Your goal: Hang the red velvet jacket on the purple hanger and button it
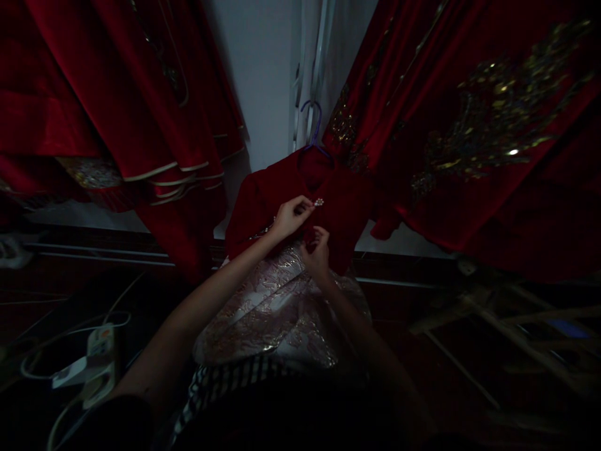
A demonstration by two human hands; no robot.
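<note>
A dark red short jacket (pixel 345 213) hangs on a purple hanger (pixel 315 125). At its front, just below the neckline, is a small sparkling flower-shaped ornament (pixel 318 202). My left hand (pixel 292 217) pinches the ornament's left edge between thumb and fingertips. Slightly lower and to the right is my right hand (pixel 317 252), its fingers curled but apart, close to the jacket front; nothing shows in it. Below the jacket spreads a shiny pale patterned skirt (pixel 263 307). A silvery trim (pixel 263 233) shows on the jacket's left side, partly behind my left forearm.
Red garments with pale edging (pixel 94 94) hang at left. Another red garment with gold sequins (pixel 493 125) hangs at right. A power strip (pixel 100 360) with cables lies lower left. A wooden frame (pixel 507 322) stands lower right. The room is dim.
</note>
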